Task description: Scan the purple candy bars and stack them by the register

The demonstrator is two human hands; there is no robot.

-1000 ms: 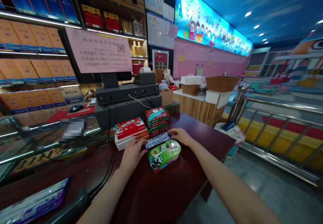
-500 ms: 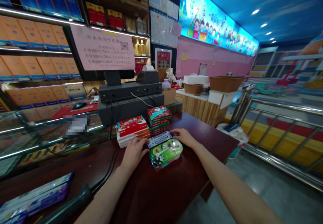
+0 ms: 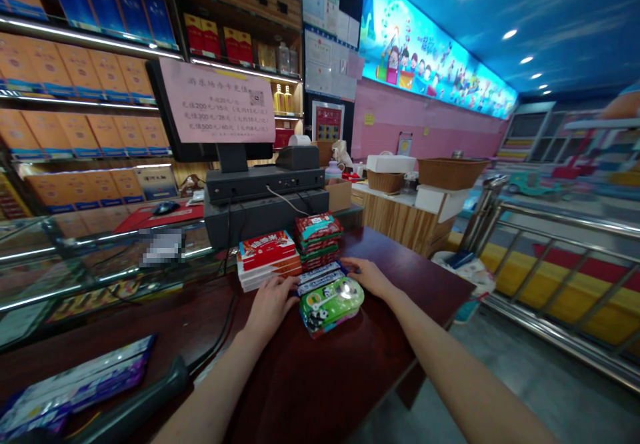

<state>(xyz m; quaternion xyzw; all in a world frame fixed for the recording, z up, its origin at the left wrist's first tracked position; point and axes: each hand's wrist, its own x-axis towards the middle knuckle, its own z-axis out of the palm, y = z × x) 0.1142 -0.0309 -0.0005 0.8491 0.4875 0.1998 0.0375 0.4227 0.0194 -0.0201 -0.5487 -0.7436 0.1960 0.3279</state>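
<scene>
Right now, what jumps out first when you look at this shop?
Shiny green panda-printed packets sit on the dark red counter between the left hand and right hand. Behind them, a pink paper notice covers the black till screen; a glowing blue cartoon banner runs high right.

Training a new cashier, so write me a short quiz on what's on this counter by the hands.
1. Fill in: the red boxes stand to the ___ of the red-green packet pile.
2. Which lies nearest the person? A green panda packet; B red boxes; C red-green packet pile.
3. True or false: the left hand and right hand sit at opposite ends of the blue-white packet.
Key: 1 left; 2 A; 3 true.
</scene>
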